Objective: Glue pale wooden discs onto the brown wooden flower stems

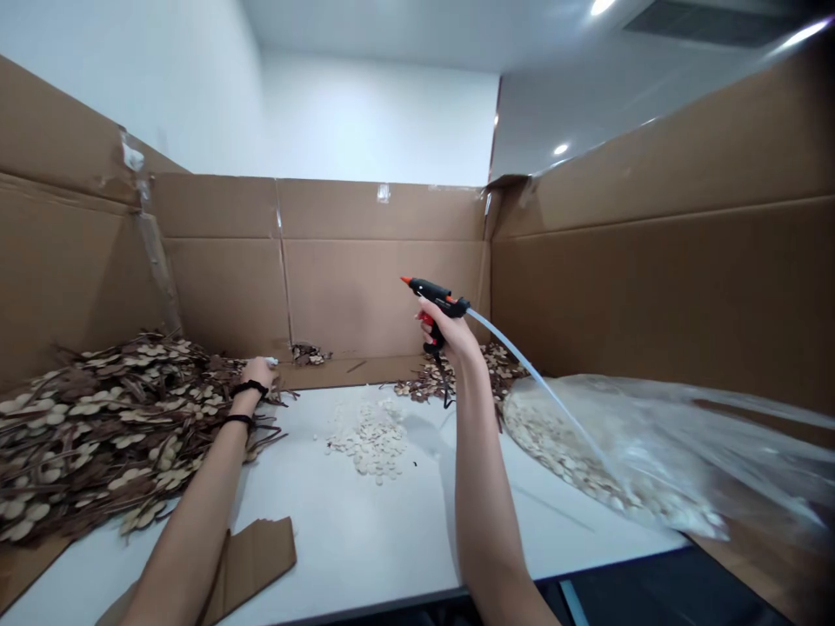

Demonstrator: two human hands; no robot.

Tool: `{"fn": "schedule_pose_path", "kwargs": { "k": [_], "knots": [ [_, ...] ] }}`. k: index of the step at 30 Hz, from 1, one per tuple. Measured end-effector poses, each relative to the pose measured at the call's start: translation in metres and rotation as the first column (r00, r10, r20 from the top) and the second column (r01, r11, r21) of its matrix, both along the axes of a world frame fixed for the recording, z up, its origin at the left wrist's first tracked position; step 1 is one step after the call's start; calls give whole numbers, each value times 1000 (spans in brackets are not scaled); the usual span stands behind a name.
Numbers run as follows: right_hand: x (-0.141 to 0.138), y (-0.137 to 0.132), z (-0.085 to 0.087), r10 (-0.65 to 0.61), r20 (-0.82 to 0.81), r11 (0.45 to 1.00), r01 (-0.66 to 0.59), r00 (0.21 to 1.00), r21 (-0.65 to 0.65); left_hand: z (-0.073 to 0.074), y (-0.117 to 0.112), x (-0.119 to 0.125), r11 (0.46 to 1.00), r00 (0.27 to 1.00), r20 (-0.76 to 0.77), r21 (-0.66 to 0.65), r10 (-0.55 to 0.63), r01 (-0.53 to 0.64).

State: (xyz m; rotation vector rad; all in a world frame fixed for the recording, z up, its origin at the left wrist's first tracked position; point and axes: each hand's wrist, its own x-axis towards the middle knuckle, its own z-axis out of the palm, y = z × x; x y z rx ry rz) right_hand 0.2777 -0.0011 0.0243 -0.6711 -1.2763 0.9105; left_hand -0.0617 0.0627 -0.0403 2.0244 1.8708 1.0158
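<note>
Glue gun (pixel 430 293), black, orange tip, red at the trigger: one, in the right hand (pixel 451 332), raised above the white table (pixel 365 543). Grip: fingers wrapped around the handle. Long axis: tip toward the left hand's side and slightly up, rear end toward the right. Translucent stick (pixel 522 356): one, leaving the rear of the gun and curving down to the right, across the plastic bag (pixel 626 417) of pale discs.

Left hand (pixel 259 374): one, two dark bands at the wrist, lower than the gun and well apart from it, at the inner edge of a large heap of brown and cream flower pieces (pixel 97 417). A small white bit shows at its fingertips; whether pinched or worn, and how wide the fingers stand, I cannot tell from here.

Loose pale discs (pixel 373 442): one scatter, on the table between the two forearms, below the level of the gun and out of either hand's grasp.

Second heap of flower pieces (pixel 430 381): behind the right forearm.

Cardboard scrap (pixel 261 556): near edge, beside the left forearm.
</note>
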Motion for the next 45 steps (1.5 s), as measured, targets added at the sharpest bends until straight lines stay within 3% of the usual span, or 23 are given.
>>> {"fn": "schedule_pose_path", "kwargs": {
  "k": [2, 4, 6, 8, 11, 15, 23, 39, 45],
  "knots": [
    [-9, -10, 5, 63, 33, 997, -64, 997, 41, 23, -4, 6, 999, 998, 62, 41, -15, 13],
    [-18, -17, 9, 93, 65, 992, -98, 994, 82, 47, -19, 20, 987, 976, 177, 121, -130, 109],
    [-28, -22, 10, 90, 121, 988, -104, 989, 114, 68, -43, 37, 913, 824, 405, 266, -397, 310],
    [-38, -24, 10, 56, 180, 986, -83, 982, 147, 83, -68, 51, 867, 746, 451, 343, -489, 361],
    [-50, -24, 7, 44, 273, 985, -87, 961, 147, 94, -98, 61, 844, 726, 443, 377, -526, 381],
    [-61, -23, 5, 66, 340, 987, -112, 938, 117, 99, -116, 62, 841, 729, 432, 369, -531, 395],
    [-68, -18, 0, -7, 287, 987, -39, 958, 155, 103, -128, 65, 837, 732, 418, 368, -538, 405],
    [-64, -11, -1, -77, 287, 987, 31, 955, 160, 100, -124, 67, 825, 734, 398, 399, -550, 402],
    [-64, -15, 1, -105, 325, 983, 50, 940, 175, 99, -120, 69, 831, 671, 493, 375, -554, 411]
  ]
}}
